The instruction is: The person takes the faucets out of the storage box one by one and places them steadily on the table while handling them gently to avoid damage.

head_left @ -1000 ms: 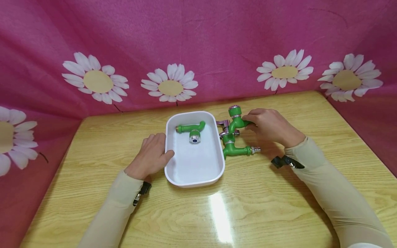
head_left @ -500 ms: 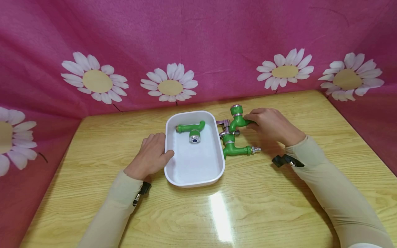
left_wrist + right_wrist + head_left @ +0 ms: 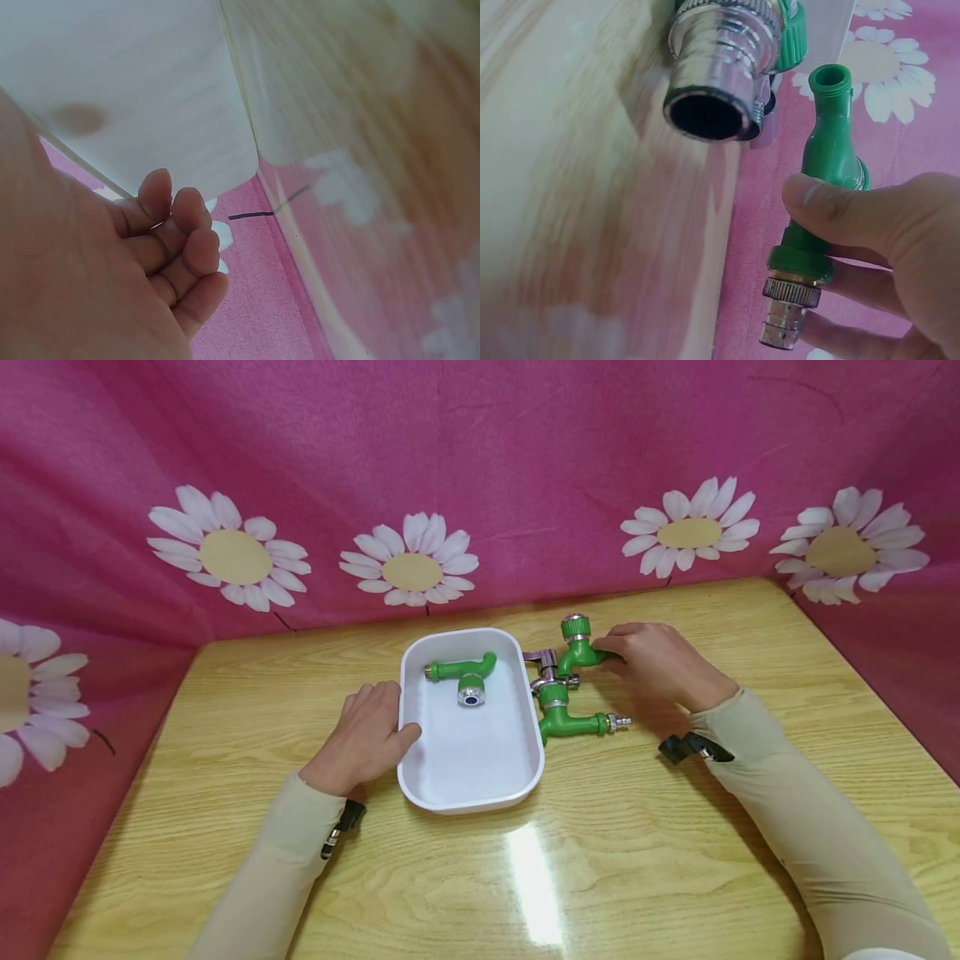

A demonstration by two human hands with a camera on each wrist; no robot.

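Thumb over the inner side, my left hand [image 3: 363,739] grips the left rim of a white plastic tray [image 3: 471,802]. In the left wrist view its fingers curl beside the tray's outer wall [image 3: 165,97]. A green faucet [image 3: 471,670] with a chrome-capped knob lies in the tray's far part. My right hand [image 3: 660,662] pinches another green faucet [image 3: 577,653] by its pipe, knob up, beyond the tray's right side. The right wrist view shows the thumb across the green body [image 3: 829,154], with a metal hose nozzle [image 3: 784,322] below the fingers.
Right of the tray, another green faucet [image 3: 573,725] with a metal nozzle lies against its side. Behind that one is a chrome faucet [image 3: 547,670] with a lever handle, partly hidden. A pink cloth [image 3: 525,485] with daisies stands behind the wooden table [image 3: 637,860].
My right hand and the faucet in it have shifted slightly to the right. The left hand and the tray have stayed in place.
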